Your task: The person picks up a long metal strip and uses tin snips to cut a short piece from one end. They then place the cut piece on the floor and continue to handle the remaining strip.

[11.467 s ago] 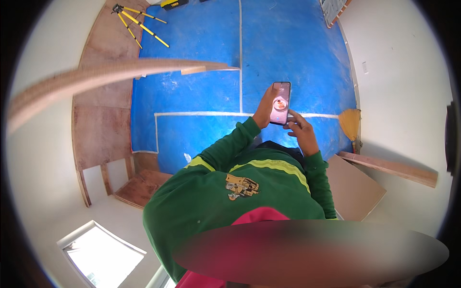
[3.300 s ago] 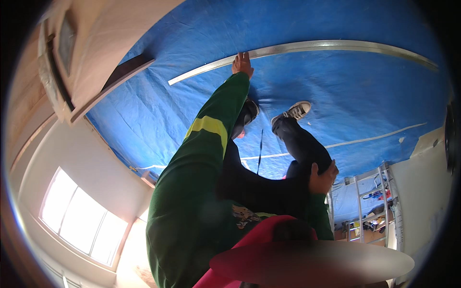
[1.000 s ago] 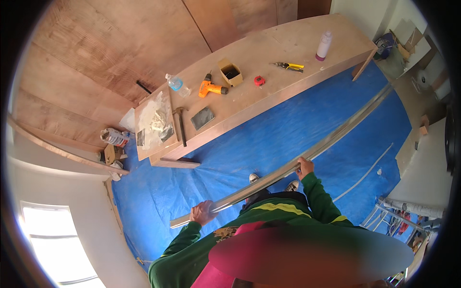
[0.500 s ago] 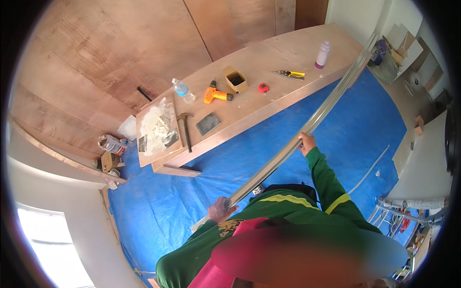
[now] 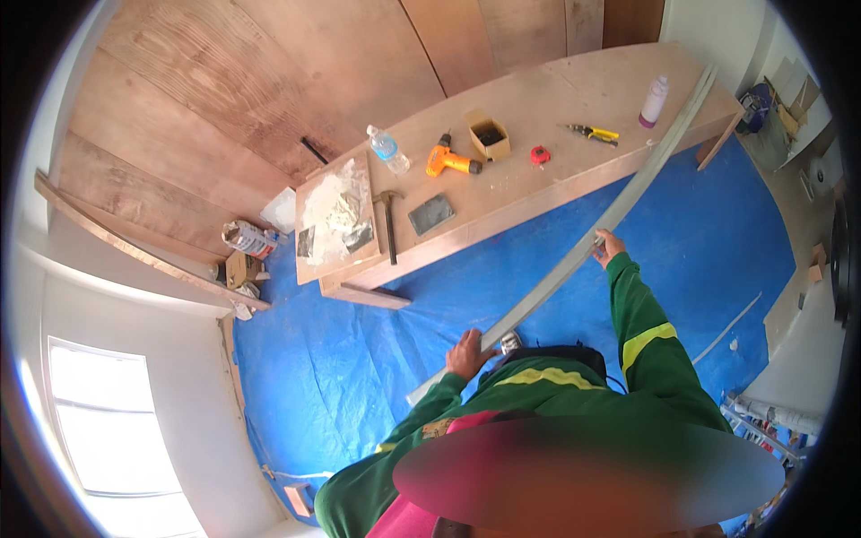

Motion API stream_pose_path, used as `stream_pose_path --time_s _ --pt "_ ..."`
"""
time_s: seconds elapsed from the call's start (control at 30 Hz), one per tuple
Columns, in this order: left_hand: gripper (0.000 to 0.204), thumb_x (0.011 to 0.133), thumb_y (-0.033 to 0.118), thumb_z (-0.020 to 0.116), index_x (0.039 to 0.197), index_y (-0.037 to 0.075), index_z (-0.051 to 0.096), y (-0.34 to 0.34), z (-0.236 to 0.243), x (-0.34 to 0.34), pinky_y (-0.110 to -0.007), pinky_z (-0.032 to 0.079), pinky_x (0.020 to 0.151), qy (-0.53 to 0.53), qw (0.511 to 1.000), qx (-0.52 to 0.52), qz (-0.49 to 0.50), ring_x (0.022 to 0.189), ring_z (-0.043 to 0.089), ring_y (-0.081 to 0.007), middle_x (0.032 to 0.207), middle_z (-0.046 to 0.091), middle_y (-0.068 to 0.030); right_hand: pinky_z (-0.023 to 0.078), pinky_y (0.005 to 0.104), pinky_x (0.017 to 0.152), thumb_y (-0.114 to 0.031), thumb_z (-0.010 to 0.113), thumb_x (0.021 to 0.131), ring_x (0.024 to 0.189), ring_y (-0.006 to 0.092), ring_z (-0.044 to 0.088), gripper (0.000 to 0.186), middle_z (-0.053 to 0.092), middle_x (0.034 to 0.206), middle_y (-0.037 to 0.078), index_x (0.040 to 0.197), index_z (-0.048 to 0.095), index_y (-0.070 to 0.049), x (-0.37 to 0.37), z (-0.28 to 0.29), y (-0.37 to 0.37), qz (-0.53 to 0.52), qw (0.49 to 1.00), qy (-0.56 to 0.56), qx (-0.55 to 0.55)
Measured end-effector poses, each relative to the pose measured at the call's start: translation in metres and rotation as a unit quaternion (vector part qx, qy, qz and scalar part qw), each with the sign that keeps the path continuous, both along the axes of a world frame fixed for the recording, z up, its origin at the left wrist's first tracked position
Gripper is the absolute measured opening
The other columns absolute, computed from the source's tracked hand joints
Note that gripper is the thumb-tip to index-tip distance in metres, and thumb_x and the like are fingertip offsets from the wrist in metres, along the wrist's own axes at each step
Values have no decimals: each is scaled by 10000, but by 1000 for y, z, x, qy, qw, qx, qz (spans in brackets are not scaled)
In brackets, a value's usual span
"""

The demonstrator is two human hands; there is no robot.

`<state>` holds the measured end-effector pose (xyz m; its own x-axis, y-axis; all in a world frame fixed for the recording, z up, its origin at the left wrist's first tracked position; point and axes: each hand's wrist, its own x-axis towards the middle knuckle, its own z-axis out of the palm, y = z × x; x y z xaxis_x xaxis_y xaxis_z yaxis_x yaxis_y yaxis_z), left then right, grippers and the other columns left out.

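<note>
My left hand [image 5: 467,354] is closed round the near part of a long grey metal channel [image 5: 570,263], close to my body. Farther along it, my right hand [image 5: 610,247] grips the same channel with bent fingers. The channel slants from my lower left up to the far right, and its far end overlies the right end of the wooden bench [image 5: 538,193] in view. Whether that end touches the bench I cannot tell. It appears to be more than one strip lying together at the far end.
On the bench lie a hammer [image 5: 389,226], a dark flat plate [image 5: 431,214], an orange drill [image 5: 451,160], an open box [image 5: 489,136], a red tape measure [image 5: 540,154], snips [image 5: 592,134], two bottles and a powder-covered board [image 5: 334,215]. Blue sheeting [image 5: 332,368] covers the floor.
The channel's far end has come from beyond the bench's right end to over its top, and the channel has turned to show a flatter grey face. The view has shifted; both hands keep hold.
</note>
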<state>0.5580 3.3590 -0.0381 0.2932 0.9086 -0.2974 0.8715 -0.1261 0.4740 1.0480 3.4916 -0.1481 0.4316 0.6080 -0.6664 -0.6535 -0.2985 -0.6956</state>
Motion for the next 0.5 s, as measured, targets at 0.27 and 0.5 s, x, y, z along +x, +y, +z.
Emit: stream_pose_path --time_s 0.27,0.5 --pt "733 765 558 874 1252 101 571 75 -87 100 -563 529 879 -92 995 -48 -7 1088 660 -451 1206 648 -190 474 595 1004 -383 738 949 1293 288 567 576 568 1394 97 1456 548 -187 -21 7 -142 9 997 55 -59" --pt "812 741 596 878 1301 101 560 130 -139 181 -549 530 917 -94 993 -66 -24 1125 662 -430 1240 652 -200 458 589 1056 -379 539 1055 1391 316 518 542 477 1575 132 1555 453 -188 18 10 -365 -71 995 23 -71"
